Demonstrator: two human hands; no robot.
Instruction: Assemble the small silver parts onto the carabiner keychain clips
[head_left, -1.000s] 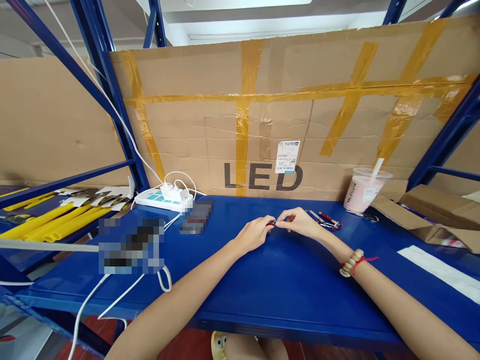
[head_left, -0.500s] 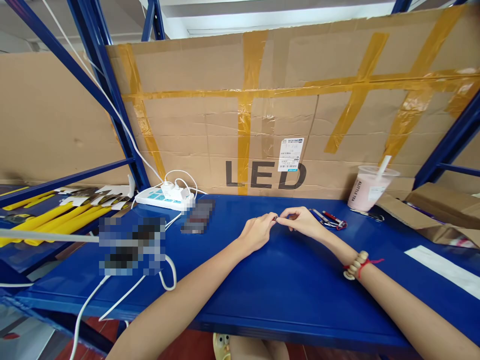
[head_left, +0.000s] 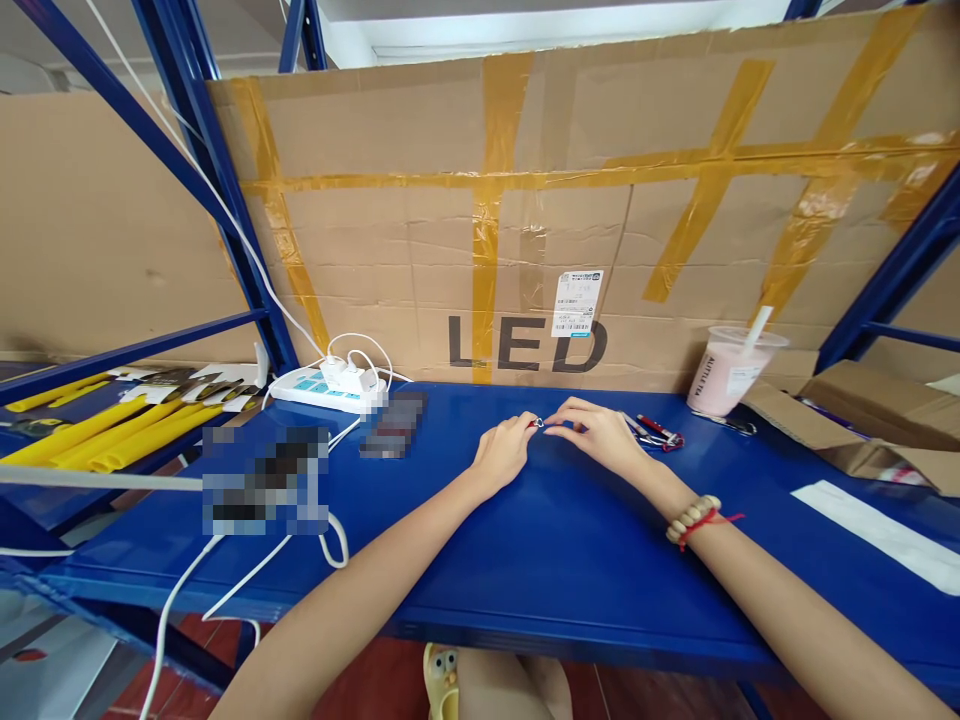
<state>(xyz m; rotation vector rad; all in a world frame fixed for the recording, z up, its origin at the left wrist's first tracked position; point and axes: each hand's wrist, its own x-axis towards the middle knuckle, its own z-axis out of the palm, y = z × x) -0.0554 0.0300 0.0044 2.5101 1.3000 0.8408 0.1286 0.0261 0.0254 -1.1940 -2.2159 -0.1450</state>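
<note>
Pinching a small red-and-metal piece [head_left: 538, 423] at the fingertips, the left hand [head_left: 504, 452] presents its bright end toward the right hand [head_left: 596, 437]. The piece sits between the two hands, over the far middle part of the blue tabletop [head_left: 555, 560]. Grip on the left: narrow and firm-looking, most of the piece covered. Grip on the right: thumb and forefinger drawn near each other beside the bright end; whether they touch it cannot be told at this size.

Assessment of handling: the left hand should serve as the fixed side, wrist steady, with the bright end exposed. The right should work with fingertips alone, lightly and in line with the piece, since a sideways push could twist it out of the pinch. Working low over the tabletop would limit any drop. Red and silver items [head_left: 660, 434] lie just beyond the right wrist; elbow and sleeve-free forearm should clear them.
</note>
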